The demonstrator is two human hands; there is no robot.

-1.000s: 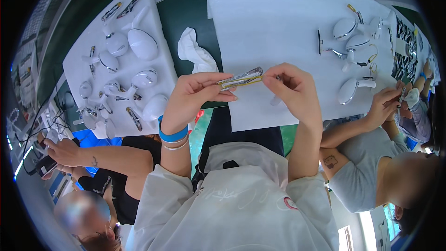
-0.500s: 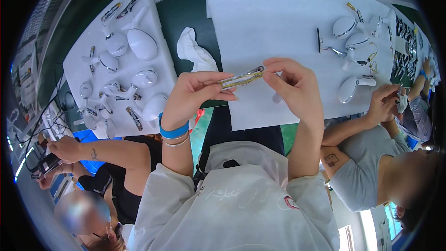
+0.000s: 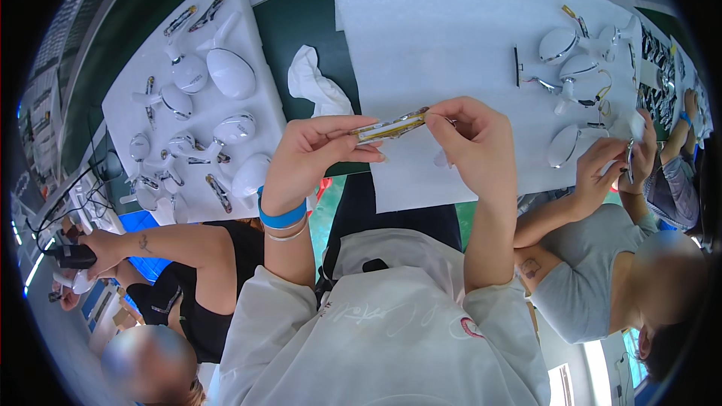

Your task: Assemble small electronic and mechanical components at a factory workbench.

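The slim part [image 3: 392, 128] was long and narrow, with shiny silvery and dark surfaces, a pale strip along its middle and yellow running lengthwise. It was held up, nearer the wearer than the crumpled white cloth [image 3: 316, 84] and to that cloth's right. It sat crosswise, slanting, its right end farther from the wearer than its left. Fingers covered its left end; finer details were too small to tell.

Ahead of me, a crumpled white cloth [image 3: 318, 81] lies on the dark green tabletop [image 3: 297, 19], between a thick white foam board [image 3: 208, 113] and a broad white sheet [image 3: 436, 37]. A person in a grey short-sleeved shirt [image 3: 583, 274] is on my right.
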